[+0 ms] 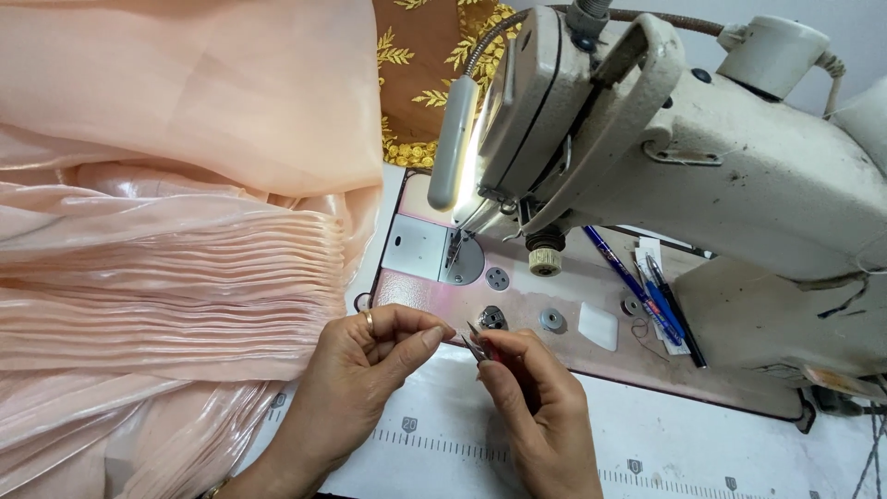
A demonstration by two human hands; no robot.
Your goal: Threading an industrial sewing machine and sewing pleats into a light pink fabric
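My left hand (pixel 374 356), a ring on one finger, pinches something very thin between thumb and forefinger, too fine to identify. Right beside it, my right hand (pixel 531 397) grips small thread snips (pixel 478 344) with red handles, blades pointing up-left toward the left fingertips. Both hands hover over the front edge of the pink sewing machine bed (pixel 416 286). The white sewing machine (pixel 702 157) stands behind them, its needle and presser foot (pixel 455 248) lit by a lamp (pixel 453 143).
Pleated peach satin fabric (pixel 166 268) fills the left side. Brown gold-embroidered cloth (pixel 425 65) lies behind. Bobbins (pixel 552 321), a white pad (pixel 599 325) and blue pens (pixel 647 291) rest on the bed. A ruler strip (pixel 443 442) runs along the white table.
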